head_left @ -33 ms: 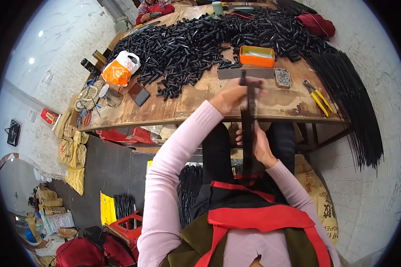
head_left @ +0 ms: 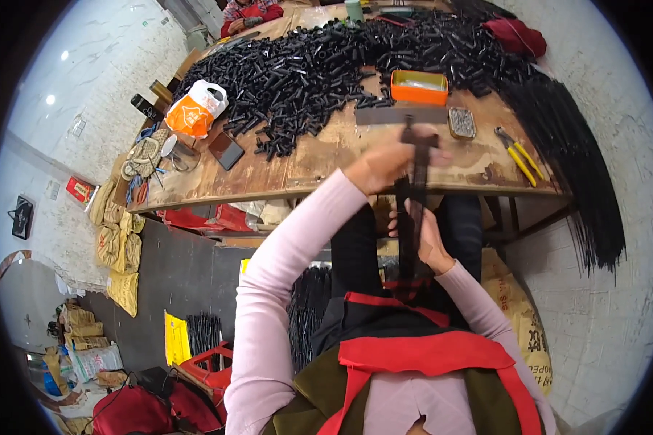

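Note:
My left hand [head_left: 395,161] is closed round the upper part of a long black bundle of thin rods [head_left: 417,188], which stands nearly upright in front of me at the table edge. Motion smears the bundle, and its finer parts cannot be made out. Its narrow top end sticks up above my left fingers. Lower down, my right hand [head_left: 429,235] has its fingers curled about the same bundle, over my lap. The bundle's bottom end reaches down to my red and black apron [head_left: 421,355].
Black short tubes [head_left: 290,80] heap across the wooden table [head_left: 297,170]. Nearer are an orange box [head_left: 419,94], a grey metal bar [head_left: 377,116], a tin of small metal pieces [head_left: 462,123], yellow-handled pliers [head_left: 519,161] and a phone [head_left: 227,151]. Long black rods [head_left: 580,167] overhang the right edge. Another person [head_left: 250,14] sits opposite.
My left hand and the top of the black bundle have shifted a little to the right. My right hand stays in nearly the same place, low on the bundle.

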The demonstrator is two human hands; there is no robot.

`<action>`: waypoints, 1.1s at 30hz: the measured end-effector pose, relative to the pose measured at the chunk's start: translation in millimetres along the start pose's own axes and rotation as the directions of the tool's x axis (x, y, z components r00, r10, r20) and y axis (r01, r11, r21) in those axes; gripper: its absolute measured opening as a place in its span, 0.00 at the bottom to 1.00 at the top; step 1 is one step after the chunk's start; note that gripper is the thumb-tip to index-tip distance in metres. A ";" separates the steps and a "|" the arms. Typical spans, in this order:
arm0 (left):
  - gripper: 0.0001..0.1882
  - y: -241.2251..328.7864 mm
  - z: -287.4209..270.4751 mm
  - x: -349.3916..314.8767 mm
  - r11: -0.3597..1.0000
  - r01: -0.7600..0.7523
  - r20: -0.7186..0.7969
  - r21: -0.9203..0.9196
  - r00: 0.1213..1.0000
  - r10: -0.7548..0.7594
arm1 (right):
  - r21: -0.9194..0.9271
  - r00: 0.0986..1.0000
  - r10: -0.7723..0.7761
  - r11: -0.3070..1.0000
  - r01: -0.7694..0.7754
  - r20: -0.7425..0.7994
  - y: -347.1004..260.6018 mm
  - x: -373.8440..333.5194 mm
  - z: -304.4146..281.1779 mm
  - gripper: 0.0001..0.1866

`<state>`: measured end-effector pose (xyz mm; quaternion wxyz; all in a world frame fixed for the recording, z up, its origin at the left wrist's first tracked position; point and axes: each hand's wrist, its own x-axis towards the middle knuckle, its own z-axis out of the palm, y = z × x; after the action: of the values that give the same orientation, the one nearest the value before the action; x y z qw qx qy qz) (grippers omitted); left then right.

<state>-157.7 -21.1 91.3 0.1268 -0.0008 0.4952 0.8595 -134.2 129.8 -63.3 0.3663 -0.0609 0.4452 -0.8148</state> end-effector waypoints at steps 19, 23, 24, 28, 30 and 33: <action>0.20 -124.8 -21.6 -97.7 0.828 -0.560 -0.765 0.035 0.518 0.383 | -0.270 0.999 0.027 0.963 -0.019 0.026 6.1 -95.9 42.2 0.09; 0.20 -122.9 -8.5 -90.9 0.771 -0.634 -0.790 0.064 0.440 0.428 | -0.278 0.998 0.042 0.960 -0.026 0.052 3.9 -98.6 49.6 0.09; 0.20 -124.2 -10.7 -92.9 0.771 -0.634 -0.792 0.064 0.438 0.426 | -0.265 0.998 0.047 0.964 -0.035 0.039 5.1 -98.6 50.6 0.09; 0.23 -133.3 -32.2 -119.7 0.895 -0.437 -0.683 -0.091 0.682 0.264 | -0.251 1.000 0.021 0.968 -0.020 0.000 4.7 -96.8 43.6 0.10; 0.17 -124.7 -23.6 -130.4 0.903 -0.397 -0.656 -0.164 0.727 0.201 | -0.250 1.000 0.020 0.968 -0.019 0.002 1.7 -97.1 44.8 0.10; 0.13 -120.3 -22.6 -132.9 0.873 -0.438 -0.670 -0.216 0.717 0.194 | -0.249 1.000 0.007 0.968 -0.005 0.007 1.4 -97.5 48.4 0.10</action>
<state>-5.5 -11.8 -5.7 -0.1996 -0.2246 0.3351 0.8930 -42.2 159.9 -13.5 0.3598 -0.1083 0.5428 -0.7511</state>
